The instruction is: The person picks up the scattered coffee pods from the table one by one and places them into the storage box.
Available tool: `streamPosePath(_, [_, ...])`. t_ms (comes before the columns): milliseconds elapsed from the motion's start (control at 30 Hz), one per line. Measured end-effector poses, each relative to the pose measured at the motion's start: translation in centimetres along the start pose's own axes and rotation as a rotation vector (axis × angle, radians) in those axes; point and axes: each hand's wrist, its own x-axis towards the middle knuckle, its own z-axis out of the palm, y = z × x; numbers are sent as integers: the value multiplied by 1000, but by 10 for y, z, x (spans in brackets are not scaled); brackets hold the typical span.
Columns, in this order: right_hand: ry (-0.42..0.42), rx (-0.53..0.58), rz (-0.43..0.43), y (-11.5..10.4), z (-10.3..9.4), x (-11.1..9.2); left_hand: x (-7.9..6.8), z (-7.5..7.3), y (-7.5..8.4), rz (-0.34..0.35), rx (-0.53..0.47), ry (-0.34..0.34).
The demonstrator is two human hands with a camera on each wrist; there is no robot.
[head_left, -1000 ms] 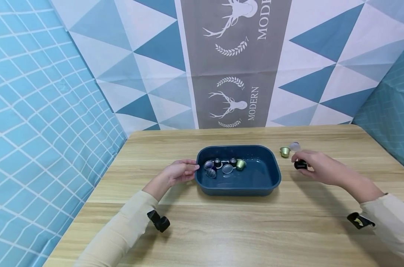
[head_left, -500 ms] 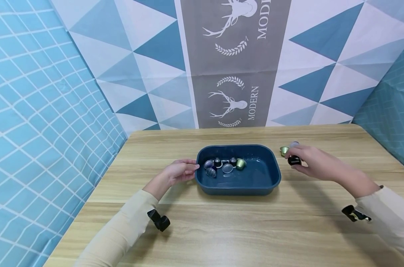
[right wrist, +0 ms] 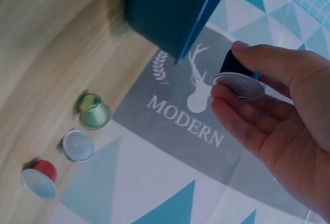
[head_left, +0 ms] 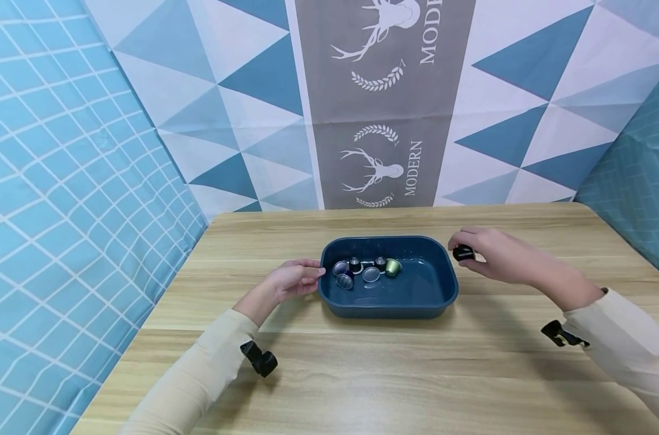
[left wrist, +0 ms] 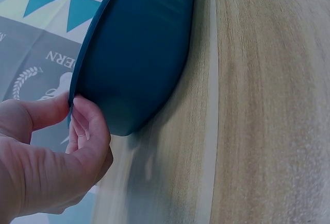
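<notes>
My left hand (head_left: 294, 279) pinches the left rim of a dark blue plastic bin (head_left: 389, 312); the left wrist view shows thumb and forefinger on either side of its edge (left wrist: 73, 87). My right hand (head_left: 498, 257) holds a black coffee capsule (head_left: 462, 253) in the air, close to the bin's right rim. Seen from the right wrist, the capsule's silver foil lid (right wrist: 238, 86) faces the camera, with thumb and fingers around it. Inside the bin, toward the left, lie several capsules, among them a gold-green one (head_left: 393, 267) and a purple-rimmed one (head_left: 341, 269).
In the right wrist view, a green capsule (right wrist: 94, 112), a silver-lidded one (right wrist: 78, 145) and a red one (right wrist: 41, 178) lie on the wooden table (head_left: 362, 374). My right hand hides them in the head view. Patterned cloth (head_left: 264, 121) hangs behind the table.
My right hand has moved left with the black capsule, from over the right of the table to beside the bin's right rim. The left hand and the bin have stayed still.
</notes>
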Motion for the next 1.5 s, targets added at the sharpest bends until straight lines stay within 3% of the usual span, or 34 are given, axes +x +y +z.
streamPosePath(400, [-108,34,36,-9,-9,18,2,-1,-1,-12,34,31])
streamPosePath(1067, [-306,87,30,-27,-16,54,1,0,0,-2,33,13])
streamPosePath(1500, [-430,94,44,-31,-4,84,0,2,0,-18,34,23])
